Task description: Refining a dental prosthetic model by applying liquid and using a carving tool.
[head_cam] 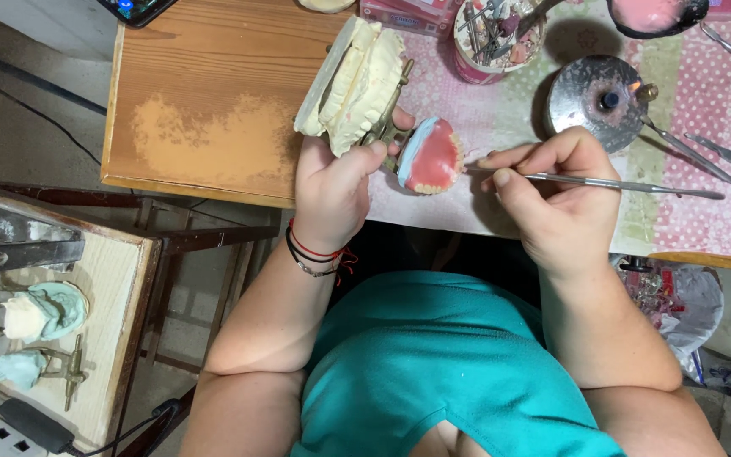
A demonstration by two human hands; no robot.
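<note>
Brass articulator (391, 127) mostly hidden behind left hand (332, 182); pink bowl (657, 17) cut off.

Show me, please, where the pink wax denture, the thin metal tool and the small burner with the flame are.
pink wax denture (431, 159), head view, on its pink palate.
thin metal tool (628, 184), head view, on the shaft past the fingers.
small burner (596, 97), head view, on its round metal top.

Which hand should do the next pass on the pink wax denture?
Right. The right hand grips the metal instrument, its tip at the wax denture; the left hand is busy holding the hinged plaster model.
</note>
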